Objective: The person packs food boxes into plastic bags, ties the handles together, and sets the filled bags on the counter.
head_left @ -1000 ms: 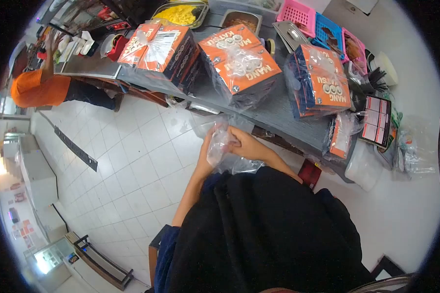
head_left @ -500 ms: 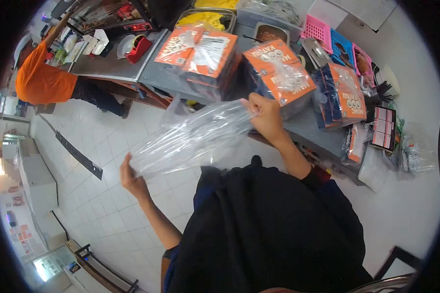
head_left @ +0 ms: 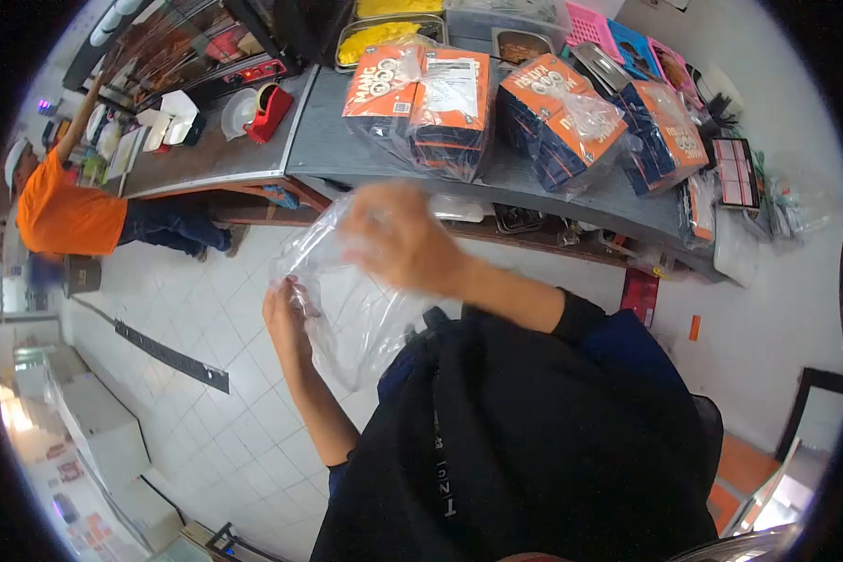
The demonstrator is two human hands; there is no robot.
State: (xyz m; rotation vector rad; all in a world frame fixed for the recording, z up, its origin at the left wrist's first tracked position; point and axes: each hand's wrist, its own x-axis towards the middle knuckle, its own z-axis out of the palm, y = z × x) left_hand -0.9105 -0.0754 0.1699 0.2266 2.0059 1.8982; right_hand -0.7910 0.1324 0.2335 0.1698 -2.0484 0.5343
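Note:
A clear plastic bag hangs loose and crumpled in front of my body, above the tiled floor. My left hand grips it at its left edge, thumb and fingers closed on the film. At the bag's upper edge is my right hand, smeared by motion with its fingers bent; I cannot tell whether it pinches the film. Beyond my hands, an orange and dark-blue box pair wrapped in clear plastic stands on the grey counter. Another wrapped box pair and a wrapped box stand farther right.
A red tape dispenser and an opened white carton sit on the left worktop. Trays of yellow food line the back. A person in an orange shirt stands at far left. A tablet is at the right end.
The bag, stretched wide between my hands before, is now slack and bunched. My right hand has moved left and nearer my left hand. The view has shifted, showing more of the counter front.

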